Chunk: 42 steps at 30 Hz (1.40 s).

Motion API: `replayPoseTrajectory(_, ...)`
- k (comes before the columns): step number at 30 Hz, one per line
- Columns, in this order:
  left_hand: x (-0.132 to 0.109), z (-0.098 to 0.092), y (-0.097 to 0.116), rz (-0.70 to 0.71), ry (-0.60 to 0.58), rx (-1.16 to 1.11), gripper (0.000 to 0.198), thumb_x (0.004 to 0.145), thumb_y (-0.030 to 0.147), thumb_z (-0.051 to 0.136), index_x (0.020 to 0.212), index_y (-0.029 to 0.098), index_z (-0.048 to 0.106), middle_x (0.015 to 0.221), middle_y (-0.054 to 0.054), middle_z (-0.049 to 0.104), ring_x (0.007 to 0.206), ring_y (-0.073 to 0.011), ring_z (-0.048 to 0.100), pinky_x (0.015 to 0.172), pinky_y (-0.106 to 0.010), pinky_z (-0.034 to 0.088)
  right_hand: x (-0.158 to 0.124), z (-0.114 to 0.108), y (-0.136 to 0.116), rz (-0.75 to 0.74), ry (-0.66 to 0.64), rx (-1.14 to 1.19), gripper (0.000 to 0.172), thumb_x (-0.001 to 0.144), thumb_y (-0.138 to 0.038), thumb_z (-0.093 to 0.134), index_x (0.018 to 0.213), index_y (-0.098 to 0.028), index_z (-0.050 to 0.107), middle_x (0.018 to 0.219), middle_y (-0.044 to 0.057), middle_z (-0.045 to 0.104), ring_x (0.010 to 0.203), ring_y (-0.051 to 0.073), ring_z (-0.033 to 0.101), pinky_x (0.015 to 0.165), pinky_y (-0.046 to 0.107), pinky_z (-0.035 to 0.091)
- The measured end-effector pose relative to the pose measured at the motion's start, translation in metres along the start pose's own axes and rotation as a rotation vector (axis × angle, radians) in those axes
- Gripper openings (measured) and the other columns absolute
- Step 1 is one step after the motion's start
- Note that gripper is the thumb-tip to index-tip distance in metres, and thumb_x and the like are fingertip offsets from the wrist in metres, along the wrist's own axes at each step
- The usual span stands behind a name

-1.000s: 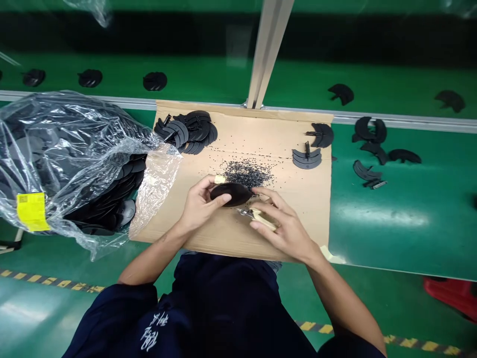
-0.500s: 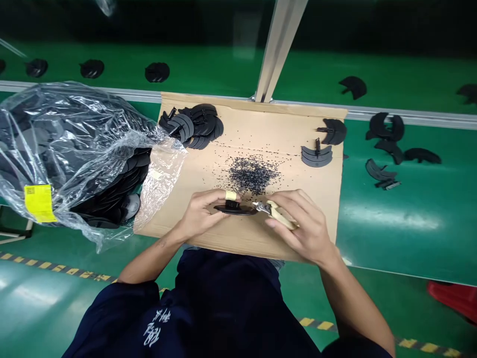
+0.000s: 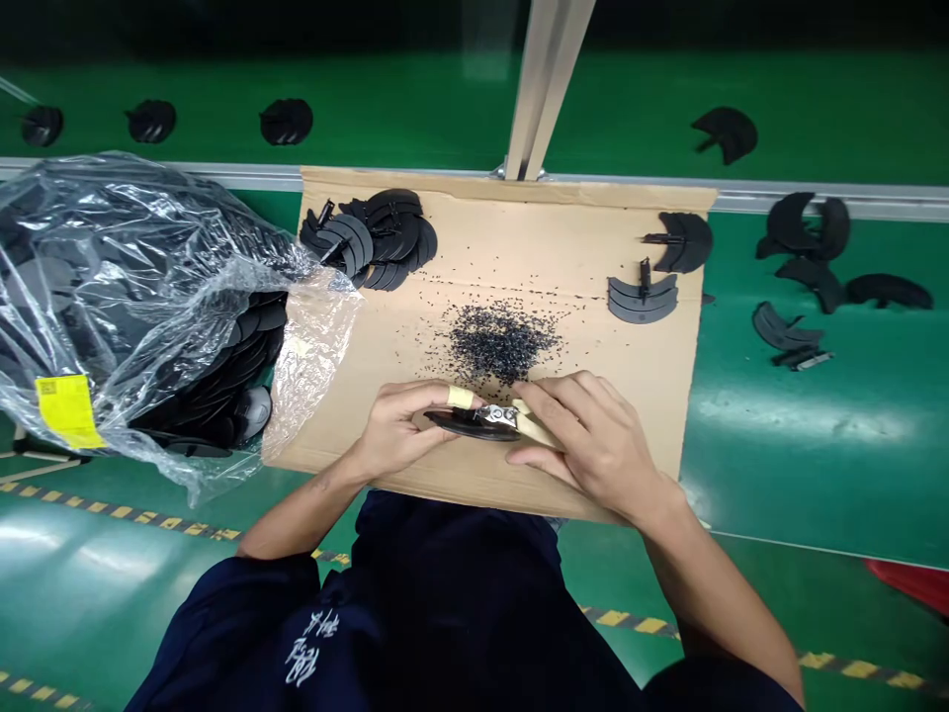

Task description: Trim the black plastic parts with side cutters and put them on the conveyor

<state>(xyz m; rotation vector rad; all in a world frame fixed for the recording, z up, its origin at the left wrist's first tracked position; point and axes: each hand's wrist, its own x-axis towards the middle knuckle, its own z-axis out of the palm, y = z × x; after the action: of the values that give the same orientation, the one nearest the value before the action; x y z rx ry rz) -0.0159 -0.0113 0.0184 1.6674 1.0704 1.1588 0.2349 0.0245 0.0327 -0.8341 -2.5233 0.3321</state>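
Observation:
My left hand (image 3: pixel 400 425), with yellow tape round a finger, grips a curved black plastic part (image 3: pixel 474 425) by its left end. Cutting pliers (image 3: pixel 530 423) with pale handles are in my right hand (image 3: pixel 593 440). Their metal jaws lie against the upper side of the part; whether the jaws are closed on it I cannot make out. Just beyond both hands, a heap of small black plastic bits (image 3: pixel 500 341) is scattered over a cardboard sheet (image 3: pixel 422 475).
On the left a clear plastic bag (image 3: pixel 148 247) bulges with black parts. A pile of curved parts (image 3: pixel 396 232) lies at the cardboard's back left. Two more parts (image 3: pixel 644 300) sit at its right, several others (image 3: pixel 808 237) beyond. A metal post (image 3: pixel 545 89) stands behind.
The pliers have moved left, from beside the black part onto its upper side. My left hand keeps its hold on the part. The whole view has shifted slightly.

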Motion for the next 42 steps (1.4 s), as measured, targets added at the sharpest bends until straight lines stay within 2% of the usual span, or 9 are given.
replayPoseTrajectory(7, -0.003, 0.002, -0.002, 0.007, 0.03, 0.002, 0.017, 0.089, 0.025, 0.079, 0.104, 0.018, 0.08, 0.096, -0.008, 0.083, 0.084, -0.0172, 0.081, 0.076, -0.023, 0.067, -0.002, -0.002, -0.005, -0.006, -0.021, -0.191, 0.05, 0.101, -0.056, 0.054, 0.132, -0.018, 0.061, 0.102, 0.011, 0.072, 0.093, 0.024, 0.059, 0.077, 0.036, 0.046)
replayPoseTrajectory(12, -0.003, 0.002, 0.0, 0.023, 0.036, 0.011, 0.016, 0.09, 0.026, 0.078, 0.103, 0.017, 0.08, 0.097, -0.009, 0.083, 0.085, -0.0178, 0.081, 0.077, -0.024, 0.068, -0.002, -0.001, -0.008, -0.015, 0.008, -0.211, 0.048, 0.101, -0.056, 0.055, 0.128, -0.017, 0.063, 0.097, 0.011, 0.072, 0.088, 0.023, 0.059, 0.075, 0.035, 0.045)
replayPoseTrajectory(17, -0.003, 0.003, 0.003, 0.058, 0.028, 0.002, 0.017, 0.09, 0.021, 0.076, 0.107, 0.019, 0.08, 0.099, -0.008, 0.083, 0.089, -0.0181, 0.081, 0.079, -0.025, 0.068, 0.0, -0.003, -0.01, -0.057, 0.039, -0.183, 0.034, 0.101, -0.043, 0.061, 0.121, -0.015, 0.064, 0.089, 0.008, 0.072, 0.081, 0.02, 0.058, 0.07, 0.034, 0.044)
replayPoseTrajectory(21, -0.006, 0.004, 0.004, 0.067, 0.007, 0.002, 0.022, 0.09, 0.019, 0.076, 0.112, 0.019, 0.079, 0.101, -0.009, 0.083, 0.091, -0.0191, 0.081, 0.08, -0.026, 0.069, 0.001, -0.005, -0.009, -0.075, 0.024, -0.146, 0.023, 0.106, -0.034, 0.053, 0.116, -0.017, 0.066, 0.08, 0.005, 0.07, 0.074, 0.018, 0.059, 0.061, 0.033, 0.041)
replayPoseTrajectory(24, -0.008, 0.001, 0.004, 0.062, -0.001, 0.035, 0.025, 0.091, 0.016, 0.074, 0.115, 0.02, 0.078, 0.106, -0.009, 0.082, 0.095, -0.0198, 0.081, 0.083, -0.027, 0.068, 0.0, -0.001, -0.006, -0.039, 0.048, -0.065, 0.031, 0.108, -0.038, 0.045, 0.111, -0.017, 0.068, 0.079, 0.005, 0.069, 0.072, 0.017, 0.061, 0.062, 0.031, 0.045)
replayPoseTrajectory(30, -0.007, -0.009, 0.006, 0.099, -0.05, 0.113, 0.029, 0.093, 0.015, 0.071, 0.122, 0.019, 0.074, 0.102, -0.01, 0.081, 0.091, -0.0173, 0.079, 0.08, -0.026, 0.065, -0.005, 0.003, -0.002, 0.094, 0.065, 0.019, 0.027, 0.101, -0.038, 0.06, 0.115, -0.016, 0.067, 0.087, 0.008, 0.072, 0.075, 0.02, 0.065, 0.068, 0.032, 0.05)
replayPoseTrajectory(34, 0.003, -0.005, 0.006, 0.126, -0.18, 0.23, 0.032, 0.097, 0.021, 0.065, 0.13, 0.02, 0.069, 0.11, -0.01, 0.077, 0.097, -0.0187, 0.074, 0.084, -0.032, 0.063, -0.002, -0.006, 0.001, 0.099, 0.0, -0.006, 0.039, 0.099, -0.049, 0.06, 0.119, -0.016, 0.066, 0.092, 0.011, 0.072, 0.079, 0.024, 0.065, 0.07, 0.036, 0.05)
replayPoseTrajectory(38, 0.024, 0.0, 0.0, 0.056, -0.181, 0.356, 0.033, 0.102, 0.025, 0.056, 0.134, 0.021, 0.062, 0.122, -0.012, 0.073, 0.112, -0.0236, 0.07, 0.097, -0.039, 0.059, -0.006, -0.014, 0.012, 0.194, -0.001, -0.058, 0.044, 0.103, -0.054, 0.048, 0.122, -0.017, 0.062, 0.096, 0.012, 0.071, 0.086, 0.027, 0.065, 0.074, 0.038, 0.05)
replayPoseTrajectory(42, 0.055, -0.011, -0.005, 0.039, -0.315, 0.416, 0.027, 0.105, 0.034, 0.049, 0.121, 0.022, 0.068, 0.106, -0.009, 0.072, 0.1, -0.022, 0.068, 0.088, -0.034, 0.058, -0.023, -0.005, 0.032, 0.27, 0.051, -0.312, 0.042, 0.106, -0.046, 0.039, 0.122, -0.016, 0.063, 0.094, 0.014, 0.07, 0.082, 0.03, 0.061, 0.068, 0.04, 0.044)
